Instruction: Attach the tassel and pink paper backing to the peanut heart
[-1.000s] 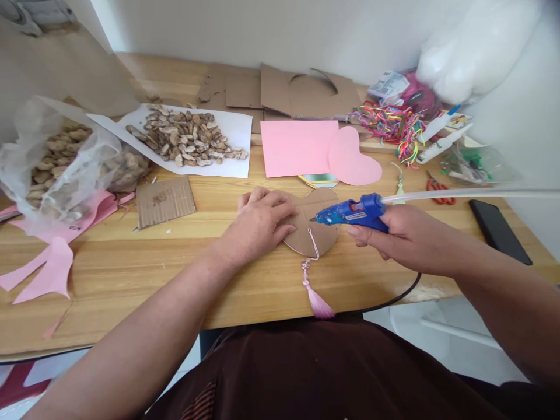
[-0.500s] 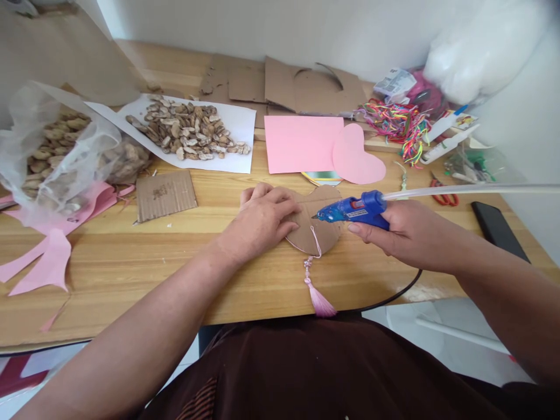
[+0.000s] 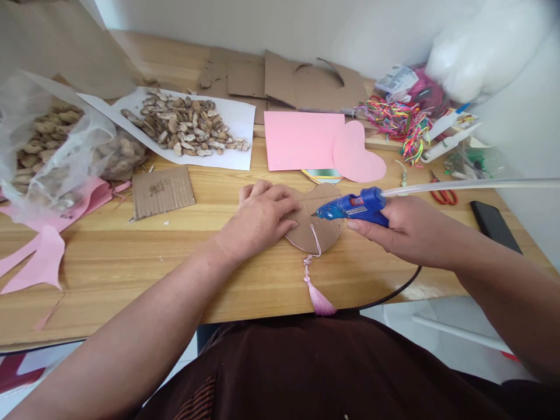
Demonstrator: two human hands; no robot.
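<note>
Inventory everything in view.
Table: one, tan, beneath
Glue gun: one, blue, centre
Cardboard heart: one, brown, centre
Tassel: one, pink, centre front
Paper sheet: one, pink, centre rear
Paper heart: one, pink, overlapping sheet
Peanut shells: many, tan, on white paper
Bagged peanuts: many, tan, far left
Paper scraps: several, pink, left
Cardboard square: one, brown, left
Cardboard pieces: several, brown, rear
Cords: many, multicoloured, right rear
Tubes: two, white, by cords
Fluffy bundle: one, white, right rear
Tool: one, red handles, right
Phone: one, black, right
Charm: one, pale green, right
Left hand: one, bare, on cardboard heart
Right hand: one, bare, on glue gun
</note>
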